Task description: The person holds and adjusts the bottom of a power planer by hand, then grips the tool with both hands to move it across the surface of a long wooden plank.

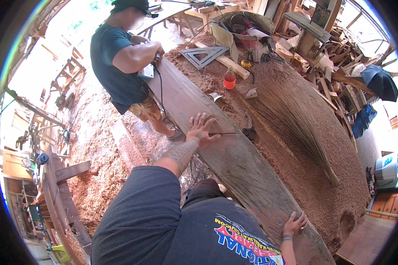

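Two bare hands rest on a long, broad wooden plank (247, 165), which runs diagonally from the lower right up to a co-worker at its far end. Nearest, below the wearer's dark printed T-shirt (199, 229), the right hand (295, 224) lies open on the plank's near stretch, a ring on one finger and a band at the wrist. Farther along, the left hand (201, 131) is also open, palm down and fingers spread, pressed to the wood near a short dark line; its forearm is tattooed. Neither hand grips anything. The plank is grey and weathered around the hands, paler and pinkish beyond them.

Right of the plank, a broom of thin sticks (296, 128) lies on reddish sawdust (336, 176). Past it stand a bottle of red-orange liquid (229, 80) and, just beyond, a small yellow tool (246, 64) beside a length of timber. A metal triangle square (201, 56) lies near that timber. At the plank's far end, the co-worker (119, 66) holds a corded power tool (147, 72). Scrap wood (340, 88) is heaped at the upper right.
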Demonstrator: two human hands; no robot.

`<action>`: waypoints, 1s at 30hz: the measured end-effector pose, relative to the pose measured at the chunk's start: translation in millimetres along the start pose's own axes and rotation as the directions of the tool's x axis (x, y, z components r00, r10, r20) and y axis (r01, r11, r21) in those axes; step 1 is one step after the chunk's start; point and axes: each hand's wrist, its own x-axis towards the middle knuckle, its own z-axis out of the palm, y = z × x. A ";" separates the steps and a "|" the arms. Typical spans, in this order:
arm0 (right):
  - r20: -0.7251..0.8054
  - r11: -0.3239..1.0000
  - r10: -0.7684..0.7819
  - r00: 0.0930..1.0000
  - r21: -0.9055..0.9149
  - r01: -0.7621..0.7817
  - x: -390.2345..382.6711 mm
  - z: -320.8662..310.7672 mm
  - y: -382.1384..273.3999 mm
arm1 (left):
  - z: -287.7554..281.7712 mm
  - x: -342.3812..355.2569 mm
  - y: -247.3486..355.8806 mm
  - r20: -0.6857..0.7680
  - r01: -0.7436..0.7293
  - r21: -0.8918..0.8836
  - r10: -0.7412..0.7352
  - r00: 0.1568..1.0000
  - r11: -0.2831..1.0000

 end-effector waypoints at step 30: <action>0.009 1.000 0.000 1.000 -0.022 0.001 1.0 3.5 4.0 | -1.2 -0.3 1.3 0.038 0.024 0.022 -0.025 0.999 0.999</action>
